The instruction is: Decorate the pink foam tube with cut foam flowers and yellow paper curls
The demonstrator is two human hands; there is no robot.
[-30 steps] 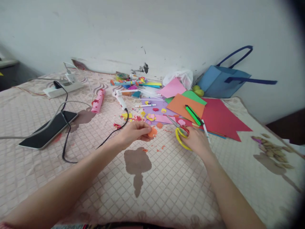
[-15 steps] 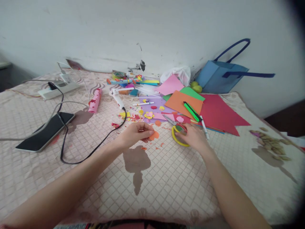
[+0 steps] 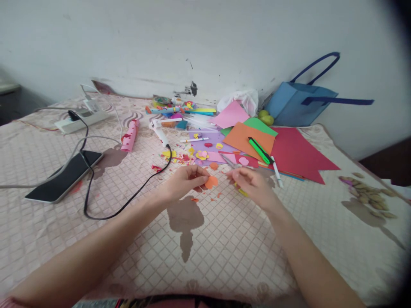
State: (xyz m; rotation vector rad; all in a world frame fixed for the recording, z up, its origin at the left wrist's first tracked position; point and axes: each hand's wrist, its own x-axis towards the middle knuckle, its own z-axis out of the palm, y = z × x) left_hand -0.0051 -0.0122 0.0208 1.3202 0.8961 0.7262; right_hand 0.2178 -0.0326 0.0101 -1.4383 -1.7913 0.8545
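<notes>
Nearest on the quilted pink bedcover (image 3: 224, 252) is a brown flower-shaped print, with both forearms reaching in over it from the near edge. The left hand (image 3: 184, 182) has its fingertips pinched together on a small orange paper cut-out (image 3: 211, 182), holding it just above the cover; this grip matches the earlier frames, though the cut-out now sits slightly farther right. The right hand (image 3: 252, 184) has changed most: a second ago it lay on the yellow-handled scissors (image 3: 239, 191), half a second ago it was still on their loop, and now it is lifted off and moved left toward the cut-out, thumb and forefinger drawn close with nothing visibly between them. Only a sliver of yellow handle shows under that hand, with the blades pointing far-left.

Small orange scraps (image 3: 208, 199) lie between the hands. To the left, a black cable (image 3: 128, 201) loops across the cover, and a dark phone (image 3: 64, 175) lies farther left. Beyond the hands are a purple sheet (image 3: 212, 141) dotted with yellow and pink cut shapes, a white glue gun (image 3: 159, 132), a green marker (image 3: 259, 150) on an orange sheet (image 3: 247, 139), and a large red sheet (image 3: 298, 156). Farthest, by the wall, stand a blue bag (image 3: 298, 107) and a white power strip (image 3: 80, 119).
</notes>
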